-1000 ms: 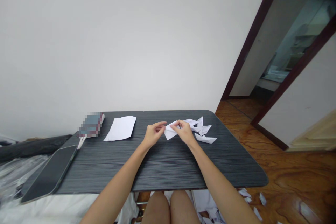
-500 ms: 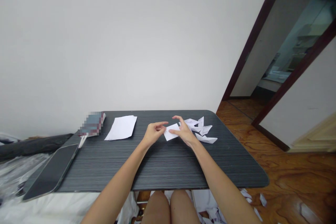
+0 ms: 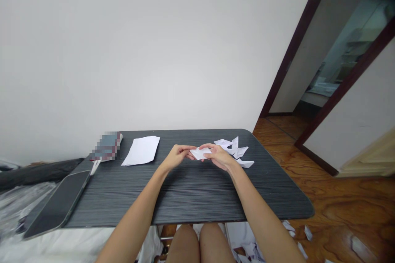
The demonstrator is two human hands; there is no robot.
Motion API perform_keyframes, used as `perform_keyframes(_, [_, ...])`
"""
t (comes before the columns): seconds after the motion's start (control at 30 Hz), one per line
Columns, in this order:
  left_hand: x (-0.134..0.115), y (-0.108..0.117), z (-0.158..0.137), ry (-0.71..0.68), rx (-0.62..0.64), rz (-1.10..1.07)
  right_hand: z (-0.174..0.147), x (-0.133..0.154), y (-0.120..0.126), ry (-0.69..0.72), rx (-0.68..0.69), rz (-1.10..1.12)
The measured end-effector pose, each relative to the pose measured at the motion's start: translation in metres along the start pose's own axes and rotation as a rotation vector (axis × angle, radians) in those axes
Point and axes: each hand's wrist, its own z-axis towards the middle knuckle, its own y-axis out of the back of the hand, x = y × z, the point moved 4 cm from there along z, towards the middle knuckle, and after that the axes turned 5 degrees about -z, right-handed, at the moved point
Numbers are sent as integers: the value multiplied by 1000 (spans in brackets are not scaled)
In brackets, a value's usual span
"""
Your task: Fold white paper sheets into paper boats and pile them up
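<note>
A small folded white paper [image 3: 199, 153] is held between my two hands over the middle of the dark table. My left hand [image 3: 178, 155] pinches its left corner. From the other side, my right hand [image 3: 218, 156] grips the right end, thumb in front and index finger along the top edge. Just past my right hand lie several folded white paper boats [image 3: 242, 153], partly covered by that hand. A stack of white paper sheets [image 3: 141, 150] rests on the table to the left of my left hand.
The dark table [image 3: 197, 203] stands against a white wall. At its left are a phone [image 3: 58, 199] and a partly pixelated book-like object [image 3: 106, 146]. Paper scraps [image 3: 287, 228] lie on the wooden floor at right, near a doorway.
The folded paper has turned from a squarish face to a flatter, tilted diamond. My left fingers have closed on its left corner, and my right index finger has come down onto it.
</note>
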Motion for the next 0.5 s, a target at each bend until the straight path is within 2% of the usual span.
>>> perform_keyframes(0.1, [-13, -2, -5, -180, 46, 244, 0, -1, 3, -47, -8, 20])
perform_keyframes(0.17, [-19, -2, -8, -284, 10, 422, -1, -3, 1, -66, 22, 24])
perform_keyframes(0.27, [-25, -1, -10, -358, -58, 580, 0, -5, -2, -72, 47, -33])
perform_keyframes(0.37, [-25, 2, -9, -334, -82, 593, 1, -3, 0, 18, -55, -211])
perform_keyframes(0.5, [-14, 0, -7, -137, 8, 409, 0, 6, -3, 194, -88, -465])
